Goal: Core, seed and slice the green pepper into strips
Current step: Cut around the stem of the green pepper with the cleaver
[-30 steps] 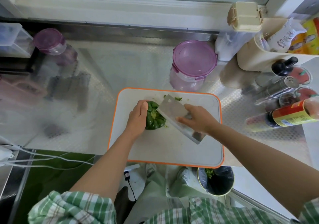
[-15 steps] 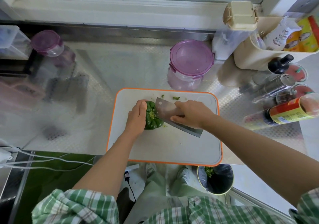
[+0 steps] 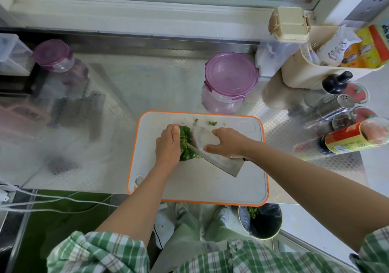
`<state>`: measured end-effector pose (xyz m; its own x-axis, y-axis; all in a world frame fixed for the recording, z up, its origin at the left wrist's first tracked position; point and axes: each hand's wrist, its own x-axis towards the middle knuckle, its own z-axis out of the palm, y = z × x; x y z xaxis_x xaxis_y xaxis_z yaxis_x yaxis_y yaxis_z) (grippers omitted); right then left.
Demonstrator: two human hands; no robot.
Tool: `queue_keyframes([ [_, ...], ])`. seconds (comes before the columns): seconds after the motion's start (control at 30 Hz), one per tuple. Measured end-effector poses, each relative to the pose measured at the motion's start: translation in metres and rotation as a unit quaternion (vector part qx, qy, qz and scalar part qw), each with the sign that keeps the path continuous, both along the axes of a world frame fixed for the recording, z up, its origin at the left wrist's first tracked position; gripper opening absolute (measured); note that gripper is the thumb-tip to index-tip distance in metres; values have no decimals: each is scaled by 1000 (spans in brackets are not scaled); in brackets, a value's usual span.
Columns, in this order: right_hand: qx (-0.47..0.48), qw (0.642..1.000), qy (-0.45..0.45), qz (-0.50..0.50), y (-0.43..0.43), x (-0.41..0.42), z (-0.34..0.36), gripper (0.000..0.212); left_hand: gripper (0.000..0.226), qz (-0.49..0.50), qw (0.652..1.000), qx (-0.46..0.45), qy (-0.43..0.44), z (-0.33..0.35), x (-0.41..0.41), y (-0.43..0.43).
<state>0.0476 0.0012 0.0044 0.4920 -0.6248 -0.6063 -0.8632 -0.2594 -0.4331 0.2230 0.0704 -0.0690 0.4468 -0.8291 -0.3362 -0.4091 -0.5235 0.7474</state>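
the steel tabletop [image 3: 147, 87] carries a white cutting board [image 3: 189, 186] with an orange rim, set at its near edge. a purple-lidded container [image 3: 230, 73] stands just behind the board. a cleaver [image 3: 220, 162] slants across the board's far half. the right hand [image 3: 228, 142] grips it from above, fingers laid over the blade. the left hand [image 3: 168, 144] curls over the left side of the green pepper [image 3: 185, 146], holding it on the board with the blade's edge against it. small green scraps [image 3: 212, 123] lie near the board's far edge.
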Motion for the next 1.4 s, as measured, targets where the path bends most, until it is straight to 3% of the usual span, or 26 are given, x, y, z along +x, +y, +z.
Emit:
queue_keyframes([
  [0.2,24,999,4,-24,-1,1,7,58,41,0,1000,-1,-15,2,-2,-3],
  [0.33,15,999,-12,-31,4,-2,-2,33,41,7,1000,-6,-22,0,-5,-4],
  [0.53,7,999,-8,-34,10,-5,-1,32,40,48,998,25,-25,5,-16,-5],
  [0.67,-74,997,9,1,16,-7,-4,30,37,62,997,34,-18,10,-18,2],
  [0.77,-137,988,17,71,9,-6,0,35,36,2,1000,19,19,6,-1,11],
  [0.83,-152,983,23,102,3,-4,4,39,46,-53,993,16,107,3,14,17],
  [0.9,-153,980,28,120,0,-3,5,39,82,-129,978,29,160,1,28,25],
  [1.0,-141,982,26,121,0,-2,3,39,115,-251,962,34,99,7,42,29],
  [1.17,-101,992,27,77,3,-6,-4,31,103,-283,958,-38,-33,7,27,31],
  [1.3,-75,995,17,57,5,-8,-5,33,104,-266,960,-63,-59,3,20,37],
  [1.4,-64,997,17,48,4,-8,-4,47,97,-249,962,-92,-67,2,15,38],
])
